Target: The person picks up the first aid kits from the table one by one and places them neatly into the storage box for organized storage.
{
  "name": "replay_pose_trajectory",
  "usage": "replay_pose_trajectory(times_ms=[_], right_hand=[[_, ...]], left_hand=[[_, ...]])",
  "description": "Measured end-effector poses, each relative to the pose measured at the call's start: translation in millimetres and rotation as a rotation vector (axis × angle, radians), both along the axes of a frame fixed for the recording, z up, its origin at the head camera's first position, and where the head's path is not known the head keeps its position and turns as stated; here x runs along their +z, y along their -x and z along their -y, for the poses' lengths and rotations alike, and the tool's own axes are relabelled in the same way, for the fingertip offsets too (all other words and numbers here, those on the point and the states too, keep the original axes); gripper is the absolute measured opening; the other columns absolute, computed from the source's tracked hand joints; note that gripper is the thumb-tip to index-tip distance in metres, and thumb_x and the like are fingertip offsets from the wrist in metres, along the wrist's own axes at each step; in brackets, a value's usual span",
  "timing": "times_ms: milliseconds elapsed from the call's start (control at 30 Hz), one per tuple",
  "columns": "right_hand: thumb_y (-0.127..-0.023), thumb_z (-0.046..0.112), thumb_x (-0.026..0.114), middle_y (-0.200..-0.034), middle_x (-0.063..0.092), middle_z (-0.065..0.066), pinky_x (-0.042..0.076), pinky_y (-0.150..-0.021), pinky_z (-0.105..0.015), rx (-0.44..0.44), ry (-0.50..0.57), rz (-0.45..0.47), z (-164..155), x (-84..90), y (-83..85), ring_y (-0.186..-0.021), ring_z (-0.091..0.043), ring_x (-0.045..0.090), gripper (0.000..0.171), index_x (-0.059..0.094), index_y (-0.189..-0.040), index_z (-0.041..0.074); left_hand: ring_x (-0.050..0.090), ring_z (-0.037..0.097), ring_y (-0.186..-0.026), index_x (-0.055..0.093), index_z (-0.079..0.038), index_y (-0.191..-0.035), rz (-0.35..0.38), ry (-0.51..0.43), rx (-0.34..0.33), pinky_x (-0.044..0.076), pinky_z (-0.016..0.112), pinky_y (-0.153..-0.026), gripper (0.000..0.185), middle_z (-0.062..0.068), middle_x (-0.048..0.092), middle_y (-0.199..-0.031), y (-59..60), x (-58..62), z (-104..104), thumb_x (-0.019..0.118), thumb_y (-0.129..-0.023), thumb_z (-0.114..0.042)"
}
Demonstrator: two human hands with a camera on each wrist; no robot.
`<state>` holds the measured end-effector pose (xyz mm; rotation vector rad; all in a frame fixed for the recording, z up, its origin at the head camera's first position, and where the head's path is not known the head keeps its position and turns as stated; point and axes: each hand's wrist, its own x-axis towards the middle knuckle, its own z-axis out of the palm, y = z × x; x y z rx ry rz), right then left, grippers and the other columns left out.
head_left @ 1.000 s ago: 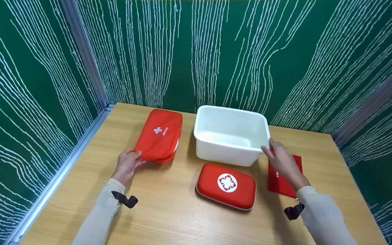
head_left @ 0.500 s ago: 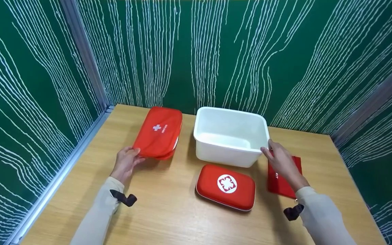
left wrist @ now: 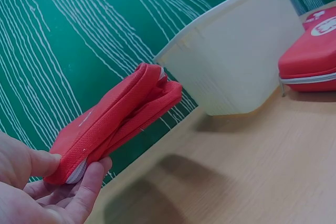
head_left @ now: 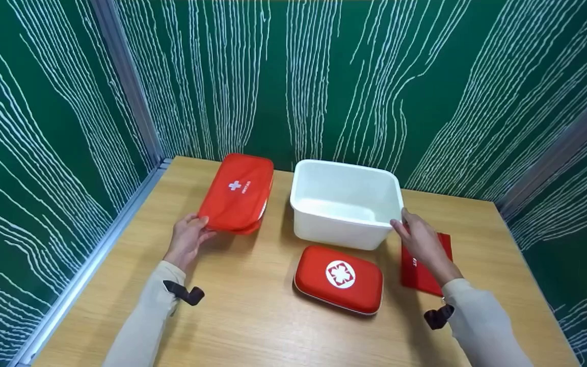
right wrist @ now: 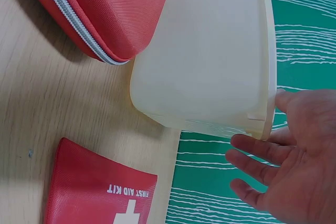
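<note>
Creased fabric pouch (head_left: 236, 196), smooth-walled tub (head_left: 342, 232)

A soft red pouch (head_left: 237, 201), printed with a white cross and small lettering, was held by its near left corner, raised above the wood-grained surface (head_left: 252, 316). Near it, to the right, a white rectangular bin (head_left: 342, 234), open-topped, stood upright.

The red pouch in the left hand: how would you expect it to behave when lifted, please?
The red pouch is probably soft and somewhat floppy, since its surface and sides crease. It seems fairly light, as the left hand holds it up by a pinch at one corner. Its woven-looking texture suggests it shouldn't be very slippery.
</note>
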<state>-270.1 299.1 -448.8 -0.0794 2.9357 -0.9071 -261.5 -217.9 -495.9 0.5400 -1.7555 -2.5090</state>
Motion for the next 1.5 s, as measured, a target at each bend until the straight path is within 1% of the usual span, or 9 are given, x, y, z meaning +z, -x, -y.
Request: replay_pose_trajectory(times_ms=[133,367,500,600,800,1067,1300,1433,1500], right_hand=[[-0.096,0.053,0.052,-0.149,0.038,-0.024,0.045,-0.098,-0.059,-0.001,0.021,0.013,0.1,0.2,0.3,-0.127,-0.044,0.044,0.084,0.011,-0.157,0.013],[-0.095,0.053,0.052,-0.151,0.036,-0.024,0.043,-0.100,-0.059,0.001,0.028,0.003,-1.2,-0.7,-0.6,-0.130,-0.045,0.043,0.085,0.011,-0.157,0.013],[-0.095,0.054,0.053,-0.152,0.036,-0.023,0.044,-0.100,-0.059,0.004,0.036,-0.006,-1.3,-1.2,-1.1,-0.130,-0.045,0.043,0.085,0.012,-0.157,0.014],[-0.095,0.053,0.053,-0.151,0.037,-0.024,0.044,-0.099,-0.058,0.006,0.030,-0.011,-1.8,-1.1,-0.9,-0.130,-0.045,0.043,0.085,0.013,-0.157,0.013],[-0.095,0.054,0.052,-0.151,0.036,-0.025,0.045,-0.099,-0.057,-0.001,0.023,0.003,-1.9,-1.0,-0.3,-0.130,-0.045,0.043,0.085,0.012,-0.157,0.011],[-0.095,0.054,0.052,-0.152,0.036,-0.023,0.045,-0.099,-0.056,0.000,0.033,0.004,-1.9,-1.9,-0.2,-0.131,-0.044,0.044,0.084,0.012,-0.157,0.013],[-0.094,0.054,0.053,-0.153,0.036,-0.022,0.045,-0.099,-0.056,-0.001,0.043,0.008,-2.5,-2.4,-0.2,-0.133,-0.044,0.042,0.085,0.011,-0.157,0.015],[-0.094,0.056,0.052,-0.153,0.035,-0.022,0.045,-0.099,-0.057,0.001,0.043,0.004,-2.4,-2.5,-0.1,-0.133,-0.045,0.041,0.086,0.011,-0.157,0.016],[-0.094,0.056,0.052,-0.152,0.036,-0.022,0.045,-0.099,-0.057,0.001,0.039,0.000,-2.7,-2.6,0.0,-0.132,-0.045,0.042,0.086,0.012,-0.157,0.015]], left_hand=[[0.063,0.013,-0.074,0.046,0.001,-0.117,0.008,0.003,0.004,0.058,0.034,-0.084,0.021,0.008,0.056,-0.102,0.6,5.4,0.8,0.053,-0.099,-0.005],[0.064,0.015,-0.079,0.045,0.000,-0.129,0.025,0.004,-0.013,0.048,0.041,-0.104,0.032,0.013,0.053,-0.121,0.5,16.7,0.9,0.054,-0.100,-0.010],[0.064,0.015,-0.080,0.046,-0.001,-0.127,0.007,-0.012,-0.021,0.052,0.037,-0.097,0.030,0.011,0.055,-0.117,1.2,20.7,0.2,0.054,-0.100,-0.010],[0.064,0.015,-0.079,0.046,0.001,-0.123,-0.026,-0.032,-0.033,0.056,0.034,-0.090,0.027,0.008,0.058,-0.109,2.1,24.0,-1.4,0.054,-0.099,-0.008],[0.064,0.013,-0.076,0.048,0.002,-0.117,-0.061,-0.041,-0.034,0.057,0.035,-0.083,0.020,0.004,0.059,-0.095,3.4,31.4,-5.5,0.053,-0.099,-0.005],[0.062,0.015,-0.081,0.048,-0.001,-0.122,-0.013,-0.039,-0.055,0.056,0.031,-0.086,0.025,0.009,0.055,-0.113,7.0,40.1,-9.5,0.054,-0.100,-0.009],[0.066,0.019,-0.085,0.047,0.001,-0.127,-0.031,-0.062,-0.087,0.057,0.030,-0.085,0.029,0.014,0.055,-0.121,11.7,47.7,-13.3,0.053,-0.100,-0.009],[0.067,0.020,-0.092,0.045,-0.001,-0.132,-0.016,-0.083,-0.103,0.057,0.028,-0.086,0.034,0.016,0.054,-0.129,12.4,53.2,-16.7,0.053,-0.100,-0.010],[0.068,0.019,-0.093,0.045,-0.002,-0.133,-0.011,-0.087,-0.108,0.057,0.027,-0.085,0.034,0.015,0.056,-0.128,12.9,55.5,-18.5,0.053,-0.100,-0.010]])
